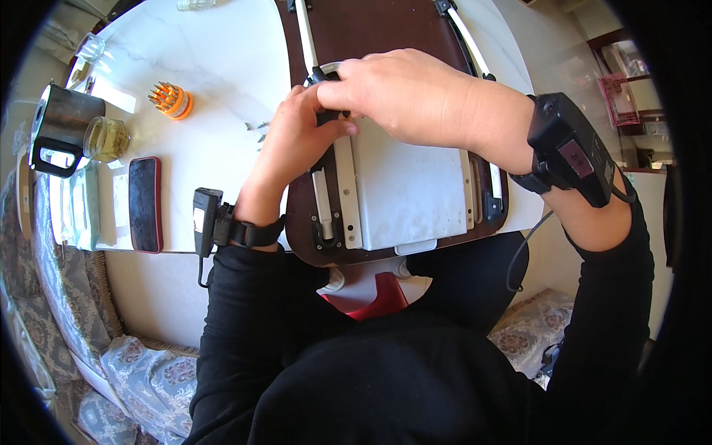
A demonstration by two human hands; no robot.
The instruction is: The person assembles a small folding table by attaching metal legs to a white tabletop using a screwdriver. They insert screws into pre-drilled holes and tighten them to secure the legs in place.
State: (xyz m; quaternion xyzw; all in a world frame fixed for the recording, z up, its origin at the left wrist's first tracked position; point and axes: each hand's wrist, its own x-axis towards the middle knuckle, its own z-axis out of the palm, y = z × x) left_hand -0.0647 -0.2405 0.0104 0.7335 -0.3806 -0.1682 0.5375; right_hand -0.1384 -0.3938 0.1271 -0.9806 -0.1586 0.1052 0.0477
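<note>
A dark brown board (371,30) with a white metal plate (411,189) and white rails lies on the white marble table (215,59) in front of me. My left hand (297,141) rests on the plate's upper left corner, its fingers curled around a small black part (320,74). My right hand (408,93) reaches across from the right and pinches at the same spot, fingertips meeting the left hand's. Both wrists carry black strapped devices. What the fingertips grip is hidden.
On the table's left stand an orange holder of screwdriver bits (172,100), a red-cased phone (144,204), a metal kettle (59,126), a glass jar (106,139) and a small glass (90,47). Small loose parts (258,132) lie beside my left hand. Patterned cushions sit lower left.
</note>
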